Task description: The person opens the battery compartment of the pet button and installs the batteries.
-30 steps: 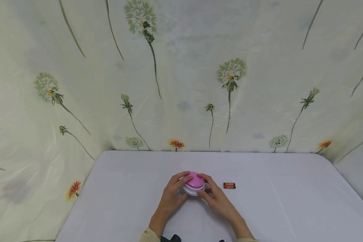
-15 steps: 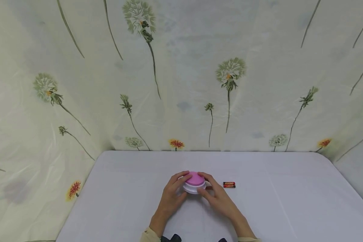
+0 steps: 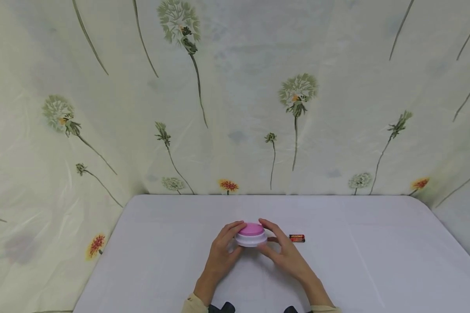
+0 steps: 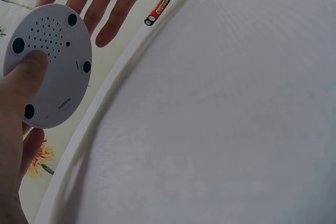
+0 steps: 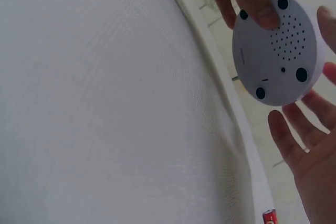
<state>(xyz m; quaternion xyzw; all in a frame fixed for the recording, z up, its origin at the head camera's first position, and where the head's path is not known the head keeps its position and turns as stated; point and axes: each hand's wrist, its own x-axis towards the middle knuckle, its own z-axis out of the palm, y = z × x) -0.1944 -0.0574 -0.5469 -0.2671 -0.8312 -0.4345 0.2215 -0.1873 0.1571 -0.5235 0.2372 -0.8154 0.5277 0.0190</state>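
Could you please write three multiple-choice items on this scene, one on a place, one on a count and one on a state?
1. Where does the battery lie?
A. On the white table, to the right of the right hand
B. Under the round button device
C. In the left hand

2. How many dark round feet show on the device's underside?
A. Two
B. Four
C. Six

3. What is the device's state?
A. Lying flat on the table, untouched
B. Lifted off the table, gripped by the left hand
C. Split into two halves

Answers: 1 A, the head view shows it on the table past the right hand. 2 B, the wrist views show four dark feet around the speaker holes. 3 B, both wrist views show its underside clear of the table with the left thumb across it.
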